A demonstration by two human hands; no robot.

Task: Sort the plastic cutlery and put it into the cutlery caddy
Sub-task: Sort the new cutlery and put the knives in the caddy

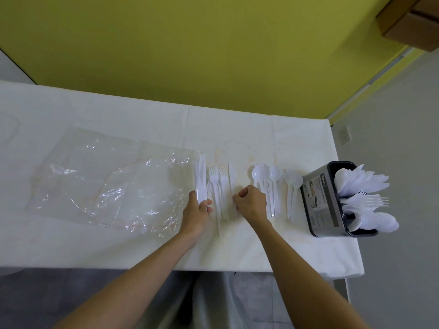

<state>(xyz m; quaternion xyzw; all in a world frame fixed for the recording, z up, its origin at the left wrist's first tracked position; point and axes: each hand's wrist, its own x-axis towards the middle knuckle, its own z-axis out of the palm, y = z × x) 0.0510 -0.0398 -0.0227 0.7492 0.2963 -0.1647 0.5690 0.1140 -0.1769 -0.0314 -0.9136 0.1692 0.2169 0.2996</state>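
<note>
Where the knives are: a bundle of knives [200, 179] stands just left of the centre of the frame with blades toward the top edge. A single knife [231, 179] lies flat on the table [237, 124], just right of the forks.
Left hand [198, 206]: we see the fingers and thumb wrapped round the handle end of the bundle, holding it tilted up off the cloth.
Right hand [251, 201]: the fingers are curled in tight, with the tips at the handle of the single knife. We take it for a pinch, though the contact itself is small in the picture.
Forks [217, 186]: a loose row lies between the two hands, prongs toward the top of the frame, untouched.
Spoons [269, 180]: these lie in a row right of the right hand, bowls toward the top, with the last one just beside the caddy.
Caddy [318, 203]: it stands at the right edge of the table, tipped away in this wide view, and already holds white cutlery in its compartments.
Plastic bag [107, 179]: clear and flattened, it lies at the left of the frame, touching nothing in hand.
Knives, step in hand: we judge that the knives are being gathered into one bunch before they go to the caddy.
Single knife, next move: it wants lifting cleanly clear of the forks and laying into the bundle the same way round. Then the whole bunch must cross over the spoons to the caddy without fanning out.
</note>
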